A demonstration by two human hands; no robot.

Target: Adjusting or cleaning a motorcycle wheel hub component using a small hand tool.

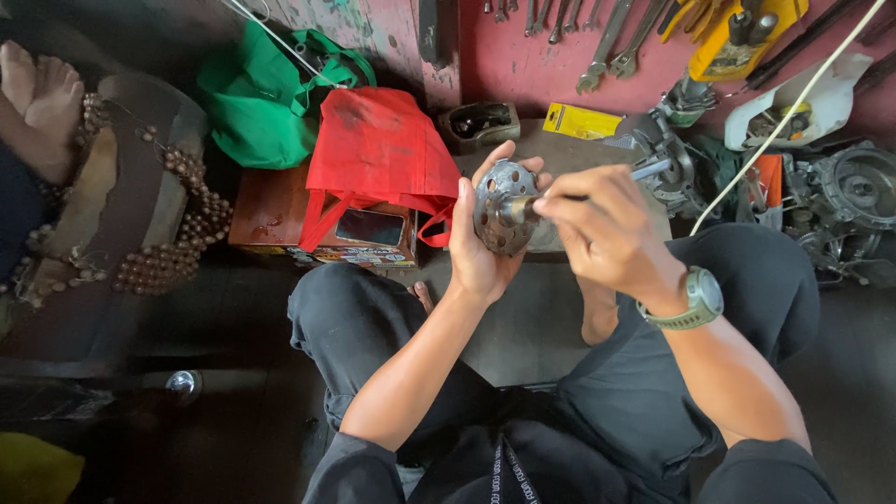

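Note:
My left hand [476,247] grips a round grey metal disc [502,207] pierced with several holes, holding it upright in front of me. My right hand [607,233], with a green watch on its wrist, pinches a thin dark tool [571,198] whose tip meets the short metal hub at the disc's centre. Both hands are raised above my crossed legs in dark trousers.
A red cloth bag [378,154] lies on a cardboard box [280,219], with a green bag [266,98] behind it. Wrenches [607,42] and engine parts [845,201] lie at the back right. Another person's bare feet [37,89] rest by a beaded seat cover [159,219] on the left.

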